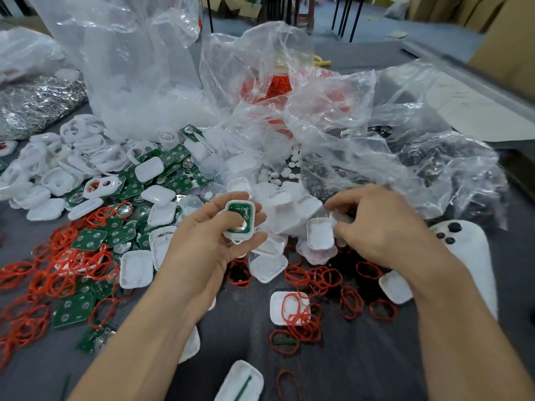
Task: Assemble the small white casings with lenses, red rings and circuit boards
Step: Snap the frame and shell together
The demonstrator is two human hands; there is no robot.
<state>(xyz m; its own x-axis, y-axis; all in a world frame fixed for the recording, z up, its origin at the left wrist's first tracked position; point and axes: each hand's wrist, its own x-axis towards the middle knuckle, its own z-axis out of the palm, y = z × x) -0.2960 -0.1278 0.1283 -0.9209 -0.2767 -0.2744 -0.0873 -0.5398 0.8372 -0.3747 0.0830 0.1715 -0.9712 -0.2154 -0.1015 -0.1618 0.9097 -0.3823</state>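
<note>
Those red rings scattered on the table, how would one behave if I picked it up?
Probably floppy: the red rings lie bent into uneven loops. Likely very light, being so thin. They may snag and lift in clumps, since many overlap.

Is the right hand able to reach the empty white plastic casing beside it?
Probably yes: the empty white plastic casing lies uncovered beside the right hand, at its fingers. The left hand, gripping a white casing with green circuit board, is not between them.

Grey table (362,357), white casings (136,269), red rings (351,302), circuit boards (73,311), plastic bags (376,140)
</note>
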